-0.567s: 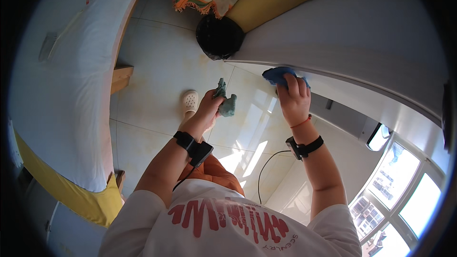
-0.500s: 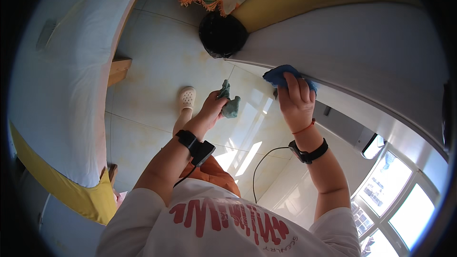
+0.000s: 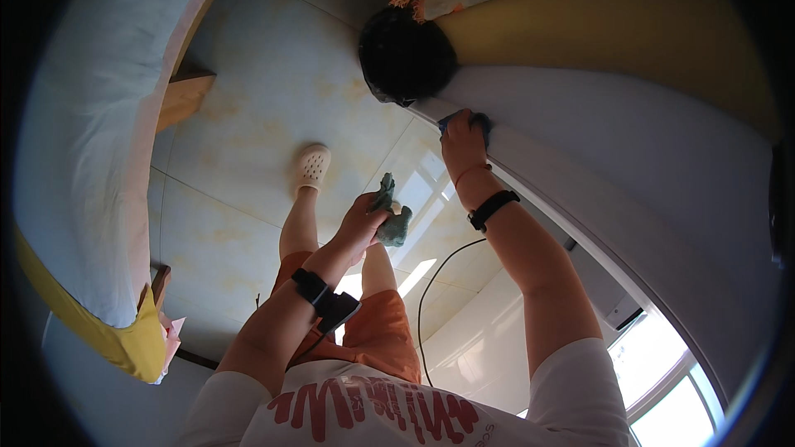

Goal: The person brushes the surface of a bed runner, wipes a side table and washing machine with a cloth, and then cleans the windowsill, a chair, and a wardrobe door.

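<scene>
One long white surface (image 3: 629, 190) at three o'clock, black bin (image 3: 406, 58) at twelve, a person's hands apart, left hand (image 3: 363, 220) near centre toward eight gripping a crumpled green cloth (image 3: 394, 228), right hand (image 3: 464, 147) at one-thirty clutching a blue cloth (image 3: 482, 125) beside the surface's edge.

the bin (image 3: 404, 58) stands on the floor (image 3: 240, 108) beyond the left cloth (image 3: 396, 228) and right cloth (image 3: 481, 123)

The floor (image 3: 240, 103) is pale, glossy tile with yellowish-brown patches, thin joints and bright strips of sunlight (image 3: 416, 276). On it stand a black bin (image 3: 406, 58) — beside the corner of the white furniture (image 3: 596, 149) — and a cream clog (image 3: 314, 163) with holes. A blue cloth (image 3: 482, 123) touches the furniture's edge; a yellow cloth (image 3: 613, 25) covers part of it.
</scene>
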### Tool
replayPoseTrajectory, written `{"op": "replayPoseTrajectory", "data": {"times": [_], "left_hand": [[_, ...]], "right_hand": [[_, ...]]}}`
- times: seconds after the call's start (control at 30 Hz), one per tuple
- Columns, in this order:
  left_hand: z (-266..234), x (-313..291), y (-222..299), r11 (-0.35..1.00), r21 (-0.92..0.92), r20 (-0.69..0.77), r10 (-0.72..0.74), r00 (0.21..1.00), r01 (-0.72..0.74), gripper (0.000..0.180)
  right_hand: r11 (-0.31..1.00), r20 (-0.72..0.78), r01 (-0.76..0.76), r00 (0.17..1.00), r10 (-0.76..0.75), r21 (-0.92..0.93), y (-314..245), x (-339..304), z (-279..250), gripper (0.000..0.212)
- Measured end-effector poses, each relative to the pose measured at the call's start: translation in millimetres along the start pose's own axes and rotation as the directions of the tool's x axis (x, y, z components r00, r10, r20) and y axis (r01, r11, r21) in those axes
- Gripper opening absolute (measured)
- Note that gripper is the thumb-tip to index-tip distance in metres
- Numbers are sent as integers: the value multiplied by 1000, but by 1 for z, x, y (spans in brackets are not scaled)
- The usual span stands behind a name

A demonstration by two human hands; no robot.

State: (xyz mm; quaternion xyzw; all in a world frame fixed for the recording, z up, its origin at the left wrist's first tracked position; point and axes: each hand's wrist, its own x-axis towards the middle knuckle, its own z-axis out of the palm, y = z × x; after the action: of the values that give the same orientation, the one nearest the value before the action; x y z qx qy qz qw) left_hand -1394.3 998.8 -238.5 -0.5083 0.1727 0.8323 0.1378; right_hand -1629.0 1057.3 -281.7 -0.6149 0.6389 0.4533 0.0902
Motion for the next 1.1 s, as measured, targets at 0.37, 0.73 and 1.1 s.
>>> {"op": "replayPoseTrajectory", "data": {"times": [0.37, 0.73, 1.1], "left_hand": [[5, 49, -122, 975, -195, -117, 88, 989, -109, 43], [42, 50, -185, 942, -335, -16, 8, 1000, -12, 40], [11, 64, -184, 903, -429, 17, 50, 999, -38, 38]], "right_hand": [[925, -640, 333, 755, -144, 185, -35, -46, 95, 12], [528, 85, -268, 935, 344, 806, -20, -170, 223, 23], [-981, 776, 167, 631, 29, -99, -85, -31, 293, 19]]}}
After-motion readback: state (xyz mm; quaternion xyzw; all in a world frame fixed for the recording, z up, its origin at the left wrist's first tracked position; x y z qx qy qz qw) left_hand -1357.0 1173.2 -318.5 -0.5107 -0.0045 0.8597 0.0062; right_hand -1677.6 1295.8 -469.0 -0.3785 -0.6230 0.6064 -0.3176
